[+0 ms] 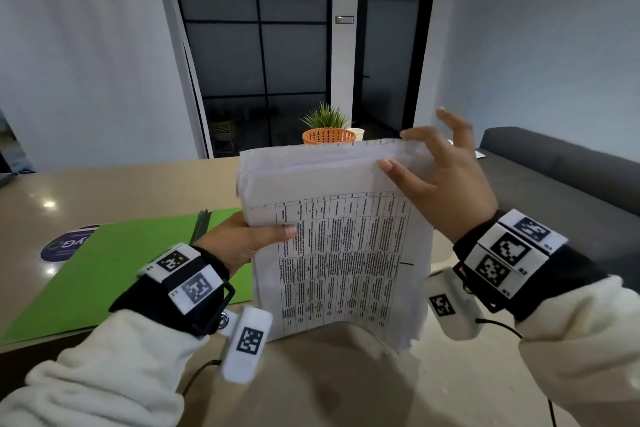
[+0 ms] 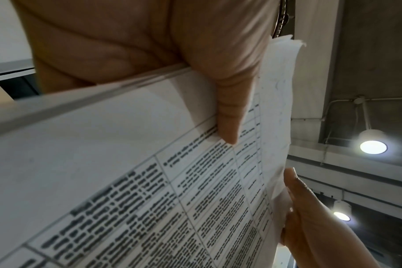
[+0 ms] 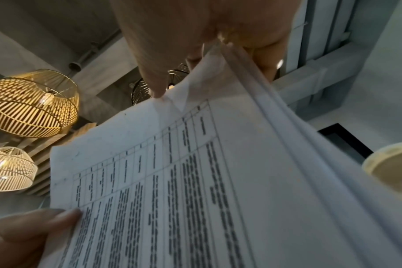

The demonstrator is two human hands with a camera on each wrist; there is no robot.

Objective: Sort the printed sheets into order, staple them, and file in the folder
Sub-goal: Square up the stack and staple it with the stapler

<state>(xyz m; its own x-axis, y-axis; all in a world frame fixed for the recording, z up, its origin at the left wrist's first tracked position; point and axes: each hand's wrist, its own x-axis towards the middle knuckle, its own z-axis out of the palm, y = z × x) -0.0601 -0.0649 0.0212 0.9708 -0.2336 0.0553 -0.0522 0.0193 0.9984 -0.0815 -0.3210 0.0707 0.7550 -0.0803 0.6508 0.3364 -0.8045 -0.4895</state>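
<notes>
A stack of printed sheets (image 1: 339,253) with a table of text stands upright above the table. My left hand (image 1: 263,236) grips its left edge, thumb across the front page, fingers hidden behind. My right hand (image 1: 415,163) pinches the top right corner between thumb and forefinger, bending the top sheets; its other fingers are spread. The green folder (image 1: 121,270) lies flat on the table to the left. The left wrist view shows my left thumb (image 2: 227,108) on the sheets (image 2: 149,181). In the right wrist view my right thumb (image 3: 154,72) meets the page corner (image 3: 195,181).
Behind the sheets an orange basket (image 1: 329,136) with a small plant and a paper cup (image 1: 356,133) stand on the beige table (image 1: 104,191). A round printed sticker (image 1: 62,244) shows beside the folder. A grey sofa (image 1: 554,184) is at the right.
</notes>
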